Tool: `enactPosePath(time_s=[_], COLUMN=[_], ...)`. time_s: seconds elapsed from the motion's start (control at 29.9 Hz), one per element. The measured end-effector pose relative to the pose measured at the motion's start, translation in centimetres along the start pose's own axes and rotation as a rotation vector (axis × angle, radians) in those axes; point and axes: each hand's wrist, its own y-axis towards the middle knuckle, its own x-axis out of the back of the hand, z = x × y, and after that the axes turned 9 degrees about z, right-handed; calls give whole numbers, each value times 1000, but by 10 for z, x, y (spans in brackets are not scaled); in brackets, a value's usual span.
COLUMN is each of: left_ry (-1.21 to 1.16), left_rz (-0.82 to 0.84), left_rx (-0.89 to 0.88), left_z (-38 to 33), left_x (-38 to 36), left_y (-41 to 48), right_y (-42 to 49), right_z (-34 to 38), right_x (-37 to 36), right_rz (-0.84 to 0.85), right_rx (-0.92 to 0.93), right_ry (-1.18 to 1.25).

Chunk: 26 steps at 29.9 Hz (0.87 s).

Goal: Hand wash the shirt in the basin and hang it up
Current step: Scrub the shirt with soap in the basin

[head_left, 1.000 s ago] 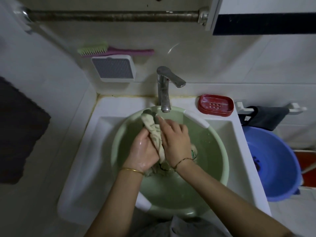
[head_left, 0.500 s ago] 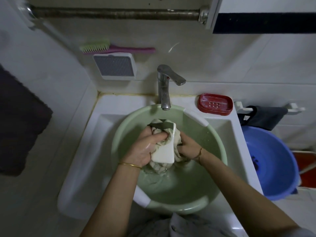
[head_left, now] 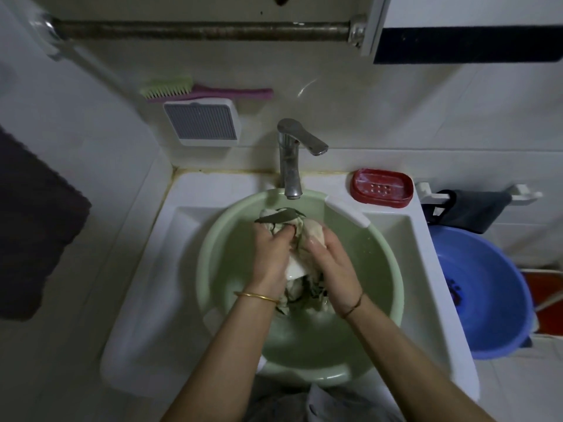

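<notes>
Inspecting the wash stage, I find the shirt bunched above the green basin, which sits in the white sink under the tap. Both hands grasp it. The left hand has its fingers clenched into the upper folds. The right hand curls round the bundle's other side. A white bar, which I judge to be soap, is pressed between the left palm and the cloth.

Risks noted:

1. The bar looks wet and is held by pressure alone. A hard rub could shoot it into the basin or over the rim.
2. The basin appears to overhang the sink's near edge. Heavy downward scrubbing there could tip it and spill water.
3. The lower folds hang outside either grip. Rubbing only the top would leave them unwashed.
4. The rail above, the likely hanging place, looks mottled. A poorly wrung shirt would drip and might pick up marks.

I judge the task at mid-wash, with rinsing, wringing and hanging not yet done.
</notes>
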Motion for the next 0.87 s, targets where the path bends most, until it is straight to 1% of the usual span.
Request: enactPosePath(time_s=[0.07, 0.1, 0.17, 0.23, 0.27, 0.33, 0.37, 0.43, 0.5, 0.57, 0.63, 0.67, 0.74, 0.8, 0.87], left_ry=[-135, -197, -306, -408, -423, -306, -218, -147, -157, -169, -113, -64, -52, -191, -314], left_rz=[-20, -1, 58, 153, 175, 119, 69, -19, -87, -108, -117, -105, -9, 118, 156], left_rx=[52, 77, 102, 140, 154, 115, 53, -38, -44, -15, -34, -65, -86, -56, -37], left_z=[1, 0, -2, -4, -5, 2, 5, 10, 11, 10, 11, 12, 13, 12, 10], left_x=[-8, -10, -11, -11, -13, -16, -17, -19, -18, -17, -14, -12, -8, -8, -12], left_y=[-8, -12, -17, -21, -24, -25, -23, -22, -20, -18, -16, -14, -10, -11, -15], right_y=[-6, -7, -5, -2, 0, 2, 2, 0, -2, -4, -4, -5, -5, -1, 4], right_z=[2, 1, 1, 5, 5, 6, 4, 2, 2, 6, 7, 7, 6, 3, 5], right_x=[-16, -23, -30, -33, -33, -32, -32, -35, -37, -34, -32, -31, -33, -34, -32], right_rz=[-122, -173, -282, -372, -402, -440, -450, -466, -480, -477, -468, -462, -453, -433, -391], right_rx=[117, 151, 143, 68, 41, 23, 15, -2, -4, 1, 19, 25, 26, 38, 52], right_ry=[-235, -287, -305, -253, -205, -148, -138, -105, -86, -92, -132, -169, -246, -300, -399])
